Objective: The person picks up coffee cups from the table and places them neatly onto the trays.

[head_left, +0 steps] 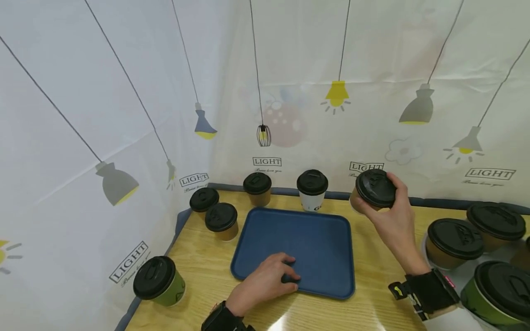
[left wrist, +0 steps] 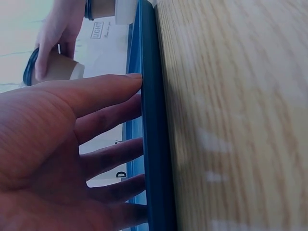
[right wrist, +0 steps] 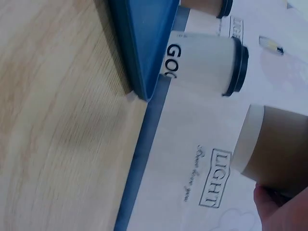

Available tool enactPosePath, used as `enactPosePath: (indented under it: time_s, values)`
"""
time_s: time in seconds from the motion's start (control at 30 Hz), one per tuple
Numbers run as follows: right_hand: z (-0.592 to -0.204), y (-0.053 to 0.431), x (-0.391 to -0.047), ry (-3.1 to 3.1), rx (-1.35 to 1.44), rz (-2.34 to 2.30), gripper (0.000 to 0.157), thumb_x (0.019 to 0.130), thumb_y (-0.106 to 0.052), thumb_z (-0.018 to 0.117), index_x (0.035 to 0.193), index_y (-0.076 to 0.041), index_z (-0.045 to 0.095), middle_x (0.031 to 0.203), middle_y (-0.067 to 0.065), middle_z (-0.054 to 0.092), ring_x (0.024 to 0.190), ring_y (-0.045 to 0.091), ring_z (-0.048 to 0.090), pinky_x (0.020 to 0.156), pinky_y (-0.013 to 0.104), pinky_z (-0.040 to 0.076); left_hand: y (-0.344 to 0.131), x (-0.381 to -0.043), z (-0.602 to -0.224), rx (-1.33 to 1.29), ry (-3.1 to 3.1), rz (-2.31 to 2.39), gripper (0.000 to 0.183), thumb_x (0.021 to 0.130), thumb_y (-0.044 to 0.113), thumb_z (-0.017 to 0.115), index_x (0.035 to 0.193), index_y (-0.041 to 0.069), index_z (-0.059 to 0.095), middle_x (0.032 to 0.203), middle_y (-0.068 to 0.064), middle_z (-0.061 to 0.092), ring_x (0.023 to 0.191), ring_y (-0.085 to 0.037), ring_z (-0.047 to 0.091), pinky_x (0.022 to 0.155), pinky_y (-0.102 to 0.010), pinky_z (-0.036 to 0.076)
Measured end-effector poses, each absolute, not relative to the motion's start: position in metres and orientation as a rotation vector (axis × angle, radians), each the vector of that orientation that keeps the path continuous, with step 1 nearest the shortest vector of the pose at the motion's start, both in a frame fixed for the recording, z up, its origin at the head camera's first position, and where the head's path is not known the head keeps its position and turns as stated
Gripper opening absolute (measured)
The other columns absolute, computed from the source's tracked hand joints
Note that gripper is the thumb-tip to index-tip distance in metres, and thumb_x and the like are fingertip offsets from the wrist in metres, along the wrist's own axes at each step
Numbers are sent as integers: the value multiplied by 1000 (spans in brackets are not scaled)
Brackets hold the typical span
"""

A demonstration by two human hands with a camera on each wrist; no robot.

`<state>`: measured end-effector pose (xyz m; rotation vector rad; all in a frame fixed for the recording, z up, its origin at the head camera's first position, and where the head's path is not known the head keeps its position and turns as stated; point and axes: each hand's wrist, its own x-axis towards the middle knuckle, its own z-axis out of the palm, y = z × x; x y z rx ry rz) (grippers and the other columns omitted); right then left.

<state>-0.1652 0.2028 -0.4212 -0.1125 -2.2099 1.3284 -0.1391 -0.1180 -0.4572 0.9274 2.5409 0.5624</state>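
Observation:
My right hand (head_left: 395, 220) grips a brown paper coffee cup (right wrist: 284, 151) with a black lid (head_left: 376, 188), fingers and thumb around it near the lid. The cup tilts and is held up off the table beyond the tray's far right corner. My left hand (head_left: 267, 280) rests at the near edge of a blue tray (head_left: 314, 248), its fingers spread and touching the tray. In the left wrist view the thumb (left wrist: 110, 91) lies right at the tray's rim. Nothing stands on the tray.
Behind the tray stand a white lidded cup (head_left: 312, 200) and a brown one (head_left: 257, 191). Two brown cups sit at its left, with a green cup (head_left: 165, 285) nearer me. On the right are several lidded cups, including a green one (head_left: 484, 299). Printed cloth (head_left: 306, 55) walls the back and left.

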Motion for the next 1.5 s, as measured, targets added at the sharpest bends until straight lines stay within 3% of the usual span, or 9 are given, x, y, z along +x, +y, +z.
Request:
enactPosePath:
  time_s: [0.17,0.47,0.8,1.17,1.37,1.5]
  values:
    - [-423,193,-160,-2274,-5,1341,98,86,-23,88,164,-20,29,159,17,41,138,42,49,103,61,43,-118,-139,-458,928,2550,564,17,93,25,81,110,25,82,142,2,60,136,-20,52,115,-37,41]
    - [-448,177,-165,-2489,115,1379,108,84,-27,89,163,-4,20,150,29,45,134,47,49,103,63,43,-117,-139,-457,913,2557,544,16,93,27,81,109,26,83,143,1,60,137,-21,51,115,-38,41]
    - [-462,175,-181,-2663,188,1492,108,83,-29,90,160,-2,20,151,31,40,135,48,46,107,63,42,-116,-138,-455,924,2560,534,16,92,27,82,108,26,83,142,1,60,138,-23,51,115,-39,41]
    - [-467,179,-189,-2746,192,1421,113,82,-35,91,161,-4,17,154,34,34,138,51,42,108,65,39,-116,-139,-455,920,2549,540,17,92,26,82,109,26,82,144,0,59,140,-26,48,117,-39,39]
    - [-464,184,-183,-2758,193,1423,136,79,-42,92,167,-19,-10,164,32,23,145,53,33,111,70,33,-116,-139,-455,909,2544,545,18,92,27,82,110,26,82,143,1,59,140,-26,49,117,-40,39]
    - [-453,189,-174,-2753,226,1419,134,83,-39,89,165,-22,-15,167,29,17,147,56,26,111,72,31,-117,-140,-456,893,2531,570,17,93,26,81,110,26,82,144,1,59,140,-25,49,118,-39,38]
